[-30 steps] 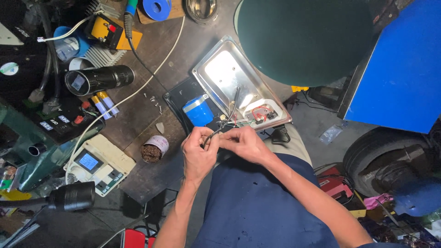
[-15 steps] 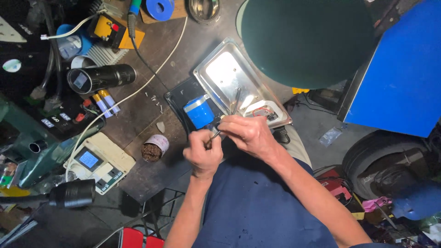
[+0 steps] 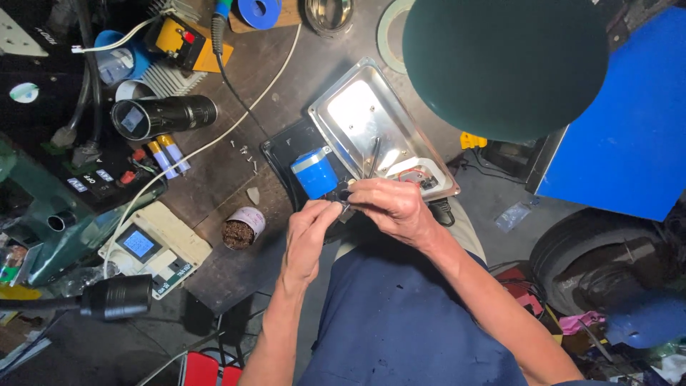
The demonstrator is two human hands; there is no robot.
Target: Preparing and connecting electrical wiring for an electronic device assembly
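Head view, looking down on a cluttered dark workbench (image 3: 214, 179). Left hand (image 3: 309, 236) and right hand (image 3: 389, 207) meet at the bench's near edge, fingertips pinched together on a small dark part (image 3: 346, 206); what it is cannot be made out. Just beyond lie a blue cylindrical capacitor (image 3: 314, 172) and a shiny rectangular metal tray (image 3: 357, 114), whose right corner overhangs the bench edge. Left of the hands, open bench surface surrounds a small round tin (image 3: 241, 227) and a cream multimeter (image 3: 153, 248). A dark green lamp shade (image 3: 504, 64) hides the far right.
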